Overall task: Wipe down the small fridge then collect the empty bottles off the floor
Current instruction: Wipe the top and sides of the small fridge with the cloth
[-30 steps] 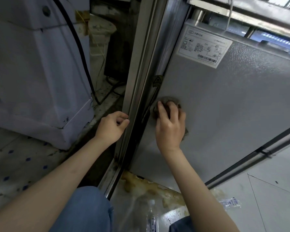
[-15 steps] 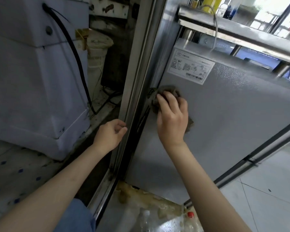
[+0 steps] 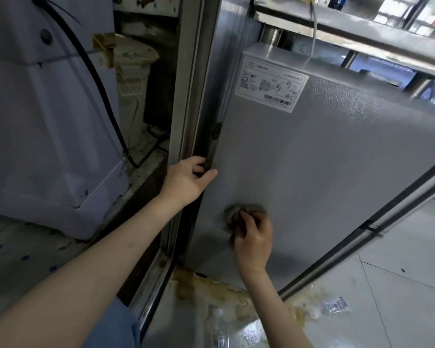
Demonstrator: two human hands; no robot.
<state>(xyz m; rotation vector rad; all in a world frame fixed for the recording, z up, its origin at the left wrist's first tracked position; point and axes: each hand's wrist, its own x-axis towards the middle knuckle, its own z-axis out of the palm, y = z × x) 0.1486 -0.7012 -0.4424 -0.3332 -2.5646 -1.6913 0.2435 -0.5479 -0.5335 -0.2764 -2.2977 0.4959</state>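
Grey textured metal side panel of the small fridge (image 3: 337, 172) fills the right half of the view, standing on the pale tiled floor (image 3: 399, 285). Low on that panel, right hand (image 3: 254, 239) has its fingers curled around a crumpled grey-brown cleaning rag (image 3: 236, 214) and presses it flat to the fridge. Left hand (image 3: 187, 180) grips the fridge's left front edge, thumb on the panel, fingers hooked into the dark gap beside the steel door frame (image 3: 189, 96). White rating label with barcode (image 3: 271, 84) sits near the top of the panel, well above the rag.

Below the fridge: clear plastic bottle (image 3: 217, 330) on the floor near the person's knee, a crushed clear bottle with blue label (image 3: 335, 306) further right, both lying in a yellow-brown spill stain (image 3: 211, 290) spreading from the fridge base. Left of the fridge: white appliance casing (image 3: 48, 121) with a black cable (image 3: 98, 84).

Risks, judged: wiping appears unfinished, bottles not yet collected. Fingers in the gap could get pinched if the fridge shifts under wiping pressure. Rag looks dirty, may smear rather than clean. Rubbing upward could scuff or peel the label. Wet stain underfoot could cause a slip, or a knee could knock the near bottle rolling.
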